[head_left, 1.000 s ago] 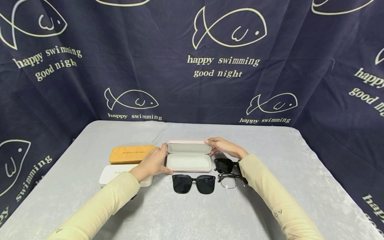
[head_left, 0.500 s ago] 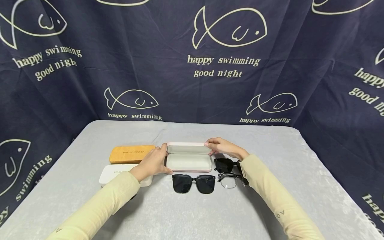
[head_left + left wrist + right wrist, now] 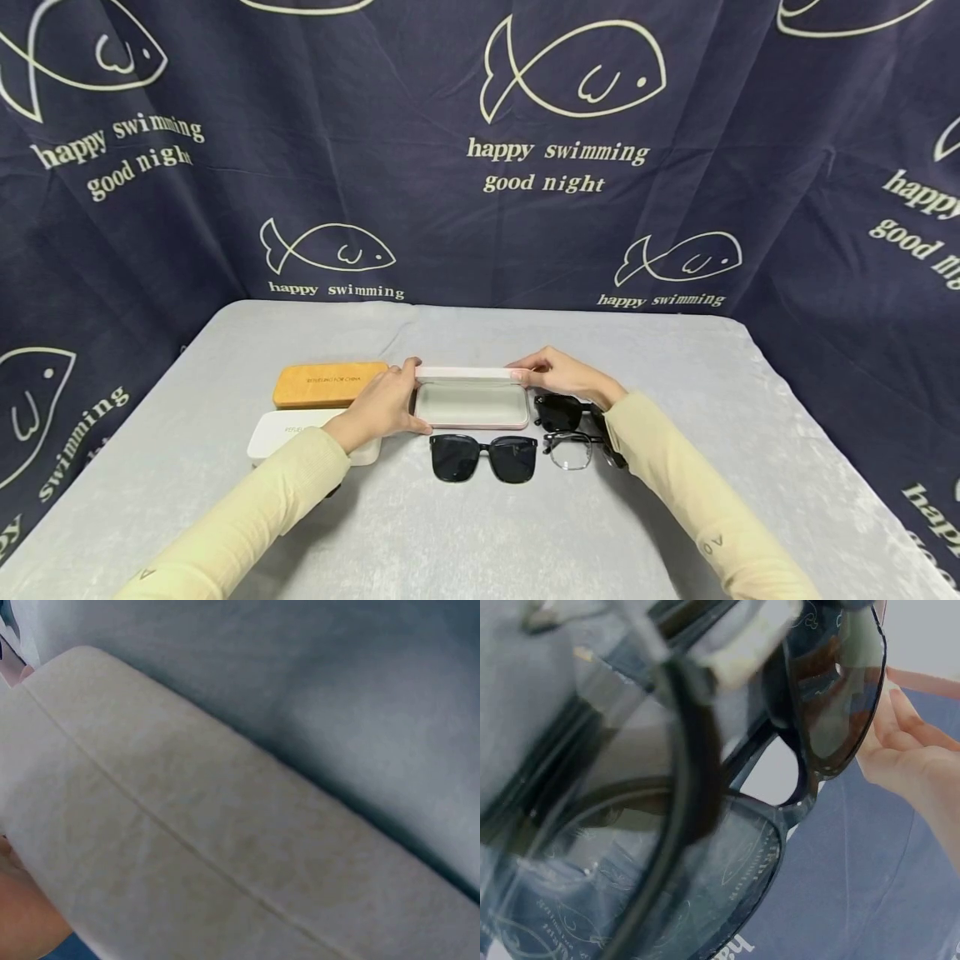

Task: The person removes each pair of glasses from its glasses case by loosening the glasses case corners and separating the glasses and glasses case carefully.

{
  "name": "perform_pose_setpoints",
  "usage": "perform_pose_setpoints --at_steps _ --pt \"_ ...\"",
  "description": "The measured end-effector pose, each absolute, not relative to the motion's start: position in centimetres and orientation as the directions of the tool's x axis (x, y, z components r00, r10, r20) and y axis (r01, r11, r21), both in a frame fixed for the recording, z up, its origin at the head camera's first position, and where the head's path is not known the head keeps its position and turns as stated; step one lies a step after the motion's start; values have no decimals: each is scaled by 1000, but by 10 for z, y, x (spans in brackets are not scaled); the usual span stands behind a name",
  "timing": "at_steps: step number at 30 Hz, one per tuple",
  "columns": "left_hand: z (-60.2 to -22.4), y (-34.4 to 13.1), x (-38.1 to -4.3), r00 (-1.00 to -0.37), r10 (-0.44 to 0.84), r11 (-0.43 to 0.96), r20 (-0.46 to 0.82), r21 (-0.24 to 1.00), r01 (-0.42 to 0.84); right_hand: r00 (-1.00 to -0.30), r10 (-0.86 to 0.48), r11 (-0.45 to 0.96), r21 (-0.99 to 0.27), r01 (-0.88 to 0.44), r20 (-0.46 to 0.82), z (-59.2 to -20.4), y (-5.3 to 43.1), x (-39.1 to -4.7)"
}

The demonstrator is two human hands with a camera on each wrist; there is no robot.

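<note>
A pale pink glasses case [image 3: 472, 407] with a light lining lies partly open at the middle of the table, its lid [image 3: 468, 374] tilted forward over the back. My left hand [image 3: 384, 404] holds the left end, thumb at the front corner and fingers at the back. At the lid's right end, my right hand [image 3: 558, 371] pinches the edge between thumb and fingers. Just in front of the case lie black sunglasses [image 3: 483, 459]. In the right wrist view, dark-lensed glasses [image 3: 840, 697] fill the foreground, with the right hand [image 3: 915, 750] behind them.
Left of the case are an orange glasses case [image 3: 322, 383] and a white one [image 3: 281, 437], partly behind the left arm. More sunglasses [image 3: 558, 413] and clear glasses [image 3: 572, 452] lie beside the right sleeve [image 3: 667, 467]. A dark blue fish-print curtain [image 3: 435, 250] hangs behind the table.
My right hand has brought the pink lid forward and down from its more upright position. The left hand stays at the case's left end.
</note>
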State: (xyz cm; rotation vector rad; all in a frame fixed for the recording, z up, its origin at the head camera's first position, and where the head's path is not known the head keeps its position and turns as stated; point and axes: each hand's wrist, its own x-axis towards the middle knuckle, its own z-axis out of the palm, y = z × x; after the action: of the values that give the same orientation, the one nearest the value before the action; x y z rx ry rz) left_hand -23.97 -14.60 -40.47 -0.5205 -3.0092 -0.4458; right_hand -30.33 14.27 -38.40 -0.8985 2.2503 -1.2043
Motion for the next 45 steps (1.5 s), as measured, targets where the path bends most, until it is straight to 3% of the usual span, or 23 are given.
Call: perform_pose_setpoints --at_steps 10,20,28,45 --pt "-405 -146 -240 -942 320 907 103 253 336 -645 -763 407 -743 -531 43 -389 145 -301" --pt "-405 -146 -239 -936 332 901 119 254 352 -617 -774 463 -538 -704 142 -393 145 -291" --pt "-405 -147 -239 -932 339 901 125 243 361 -609 -783 527 -384 -758 126 -396 141 -276" --pt "-405 -146 -240 -906 394 882 152 215 419 -594 -780 525 -313 -792 195 -403 140 -268"
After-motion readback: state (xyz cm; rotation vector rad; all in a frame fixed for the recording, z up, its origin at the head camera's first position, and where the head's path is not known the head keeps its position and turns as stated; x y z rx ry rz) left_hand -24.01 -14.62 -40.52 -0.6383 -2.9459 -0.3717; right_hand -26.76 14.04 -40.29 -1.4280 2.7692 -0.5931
